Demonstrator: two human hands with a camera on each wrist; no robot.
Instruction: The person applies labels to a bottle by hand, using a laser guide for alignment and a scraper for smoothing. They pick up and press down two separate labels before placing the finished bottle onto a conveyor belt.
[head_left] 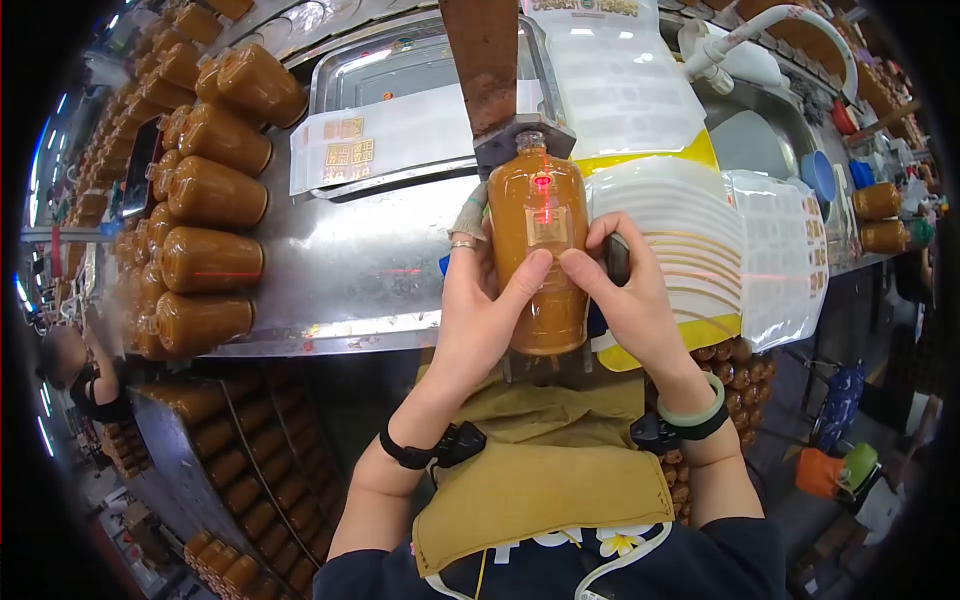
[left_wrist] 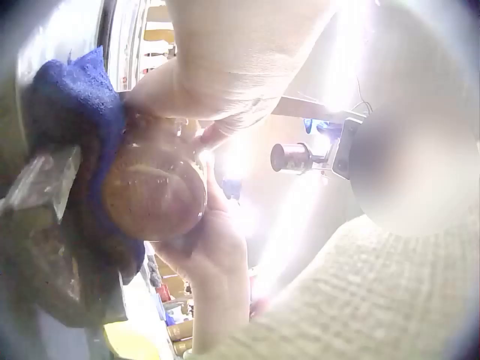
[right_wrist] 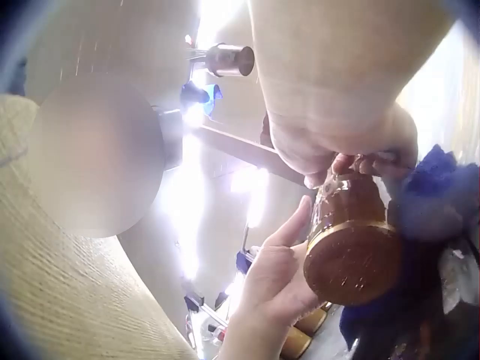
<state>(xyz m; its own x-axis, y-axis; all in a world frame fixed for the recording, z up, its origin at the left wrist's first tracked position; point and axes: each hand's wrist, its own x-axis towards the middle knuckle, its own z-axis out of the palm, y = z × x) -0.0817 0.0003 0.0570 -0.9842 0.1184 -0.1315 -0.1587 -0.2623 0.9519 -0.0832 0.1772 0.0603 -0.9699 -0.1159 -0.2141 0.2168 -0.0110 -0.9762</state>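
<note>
A glossy brown bottle (head_left: pixel 540 210) lies with its neck away from the person, below a metal bracket, a red laser line running along it. A small square label (head_left: pixel 547 226) sits on its front. Both thumbs press just below the label. The left hand (head_left: pixel 487 300) holds the bottle's left side, a cloth cover on one finger; the right hand (head_left: pixel 630 290) holds the right side. The bottle's round base (left_wrist: pixel 154 193) faces the left wrist view, beside a blue cloth (left_wrist: pixel 79 101). In the right wrist view the base (right_wrist: pixel 352 262) shows too.
Rows of brown bottles (head_left: pixel 215 192) stand at the left of the metal table (head_left: pixel 340 240). Behind lies a tray (head_left: pixel 400 75) with a label sheet (head_left: pixel 400 130) over it. White sheets (head_left: pixel 655 240) are stacked at the right, near a sink (head_left: pixel 770 120) with a curved tap.
</note>
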